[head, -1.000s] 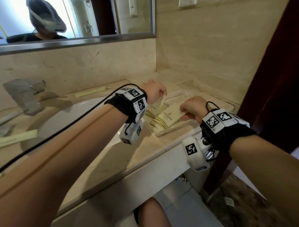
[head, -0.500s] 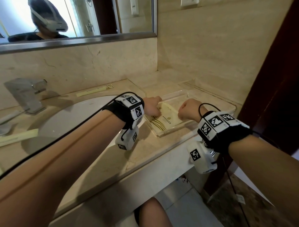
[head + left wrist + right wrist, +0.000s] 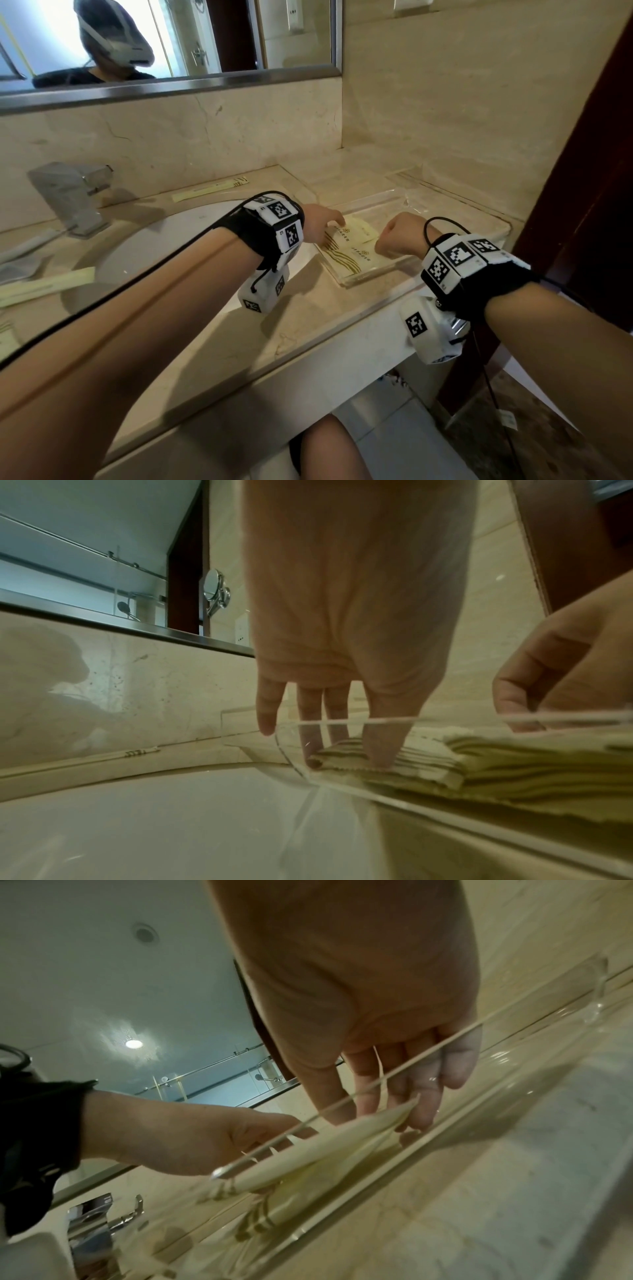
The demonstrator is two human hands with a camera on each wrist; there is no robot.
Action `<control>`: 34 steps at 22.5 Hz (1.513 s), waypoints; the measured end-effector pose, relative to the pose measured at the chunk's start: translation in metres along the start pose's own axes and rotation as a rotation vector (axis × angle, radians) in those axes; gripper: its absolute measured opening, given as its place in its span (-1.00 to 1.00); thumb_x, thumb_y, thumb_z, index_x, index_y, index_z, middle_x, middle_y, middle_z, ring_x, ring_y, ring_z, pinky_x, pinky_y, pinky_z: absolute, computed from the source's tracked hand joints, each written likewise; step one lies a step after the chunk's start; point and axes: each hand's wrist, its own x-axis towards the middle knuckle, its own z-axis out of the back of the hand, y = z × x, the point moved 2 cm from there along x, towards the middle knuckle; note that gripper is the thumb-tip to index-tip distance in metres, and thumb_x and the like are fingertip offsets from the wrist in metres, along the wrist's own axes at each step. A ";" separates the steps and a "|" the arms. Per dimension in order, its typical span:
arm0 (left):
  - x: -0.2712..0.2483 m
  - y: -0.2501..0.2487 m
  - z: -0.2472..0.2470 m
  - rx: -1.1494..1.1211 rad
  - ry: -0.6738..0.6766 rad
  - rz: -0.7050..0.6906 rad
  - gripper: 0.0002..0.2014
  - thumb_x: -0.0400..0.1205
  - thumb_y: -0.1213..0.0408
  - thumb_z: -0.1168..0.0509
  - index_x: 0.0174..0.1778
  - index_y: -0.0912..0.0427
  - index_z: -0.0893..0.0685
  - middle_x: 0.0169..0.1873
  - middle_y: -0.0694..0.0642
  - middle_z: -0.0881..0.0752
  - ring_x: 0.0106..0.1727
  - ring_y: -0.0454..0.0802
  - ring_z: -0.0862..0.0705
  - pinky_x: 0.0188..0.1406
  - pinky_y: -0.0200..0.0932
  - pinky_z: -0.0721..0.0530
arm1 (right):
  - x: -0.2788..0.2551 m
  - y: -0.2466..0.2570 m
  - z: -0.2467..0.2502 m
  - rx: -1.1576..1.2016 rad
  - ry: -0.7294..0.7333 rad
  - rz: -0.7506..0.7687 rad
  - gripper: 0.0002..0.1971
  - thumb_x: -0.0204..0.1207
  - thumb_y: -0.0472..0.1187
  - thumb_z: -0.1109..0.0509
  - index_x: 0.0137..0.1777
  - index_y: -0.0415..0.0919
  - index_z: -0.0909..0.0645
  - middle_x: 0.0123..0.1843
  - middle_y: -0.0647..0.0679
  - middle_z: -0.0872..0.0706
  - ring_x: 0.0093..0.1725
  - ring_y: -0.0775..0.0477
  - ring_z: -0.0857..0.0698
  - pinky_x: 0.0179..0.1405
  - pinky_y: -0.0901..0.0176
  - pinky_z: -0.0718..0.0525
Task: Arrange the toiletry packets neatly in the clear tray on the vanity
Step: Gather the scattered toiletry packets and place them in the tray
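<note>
A clear tray (image 3: 442,205) sits at the right end of the vanity, with a flat stack of pale yellow-green packets (image 3: 356,255) in its near left part. My left hand (image 3: 325,224) lies on the stack's left side with straight fingers pressing down, seen through the tray wall (image 3: 342,784) in the left wrist view, where the hand (image 3: 329,750) meets the packets (image 3: 514,767). My right hand (image 3: 397,236) points its fingers down at the stack's right edge. In the right wrist view that hand (image 3: 394,1112) touches the packets (image 3: 325,1149) behind the tray rim (image 3: 479,1027).
A white basin (image 3: 164,250) and a chrome faucet (image 3: 72,200) lie left of the tray. Long thin packets rest behind the basin (image 3: 209,188) and at its left (image 3: 44,284). A dark wooden frame (image 3: 582,164) stands right of the vanity, and the counter's front edge is just below my wrists.
A second ago my left hand held a packet tilted up and my right hand held the stack. Both hands came down, and the packets now lie flat in the tray under my fingers.
</note>
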 end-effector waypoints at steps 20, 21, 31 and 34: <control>-0.062 0.014 0.038 -0.008 -0.325 0.011 -0.58 0.61 0.47 -0.11 0.36 0.12 -0.58 0.41 0.17 -0.48 0.43 0.16 -0.47 0.36 -0.05 -0.43 | -0.049 0.059 0.014 0.068 -0.177 0.195 -0.86 0.51 -0.29 -0.19 -0.21 -0.22 -0.56 -0.26 -0.11 -0.58 -0.18 -0.14 -0.55 -0.19 0.11 -0.51; -0.068 0.017 0.038 -0.025 -0.332 0.008 -0.60 0.61 0.46 -0.13 0.35 0.13 -0.58 0.41 0.17 -0.49 0.42 0.16 -0.48 0.36 -0.05 -0.44 | -0.052 0.066 0.013 0.065 -0.177 0.214 -0.86 0.52 -0.27 -0.20 -0.22 -0.22 -0.55 -0.23 -0.13 -0.59 -0.17 -0.14 -0.56 -0.18 0.11 -0.51; -0.148 0.067 0.031 -0.042 -0.421 0.136 -0.63 0.63 0.41 -0.16 0.36 0.15 -0.59 0.41 0.17 -0.50 0.41 0.13 -0.48 0.31 -0.12 -0.42 | -0.087 0.140 -0.026 0.014 -0.082 0.355 -0.73 0.53 -0.27 -0.19 -0.42 -0.17 -0.37 -0.37 -0.10 -0.48 -0.18 -0.15 -0.48 -0.51 0.20 -0.33; -0.168 0.085 0.027 -0.044 -0.423 0.183 -0.63 0.63 0.41 -0.16 0.35 0.14 -0.60 0.41 0.15 -0.51 0.41 0.11 -0.48 0.26 -0.17 -0.41 | -0.095 0.162 -0.038 -0.005 -0.083 0.407 -0.87 0.55 -0.26 -0.18 -0.15 -0.23 -0.55 -0.15 -0.15 -0.60 -0.14 -0.16 -0.54 -0.24 0.17 -0.46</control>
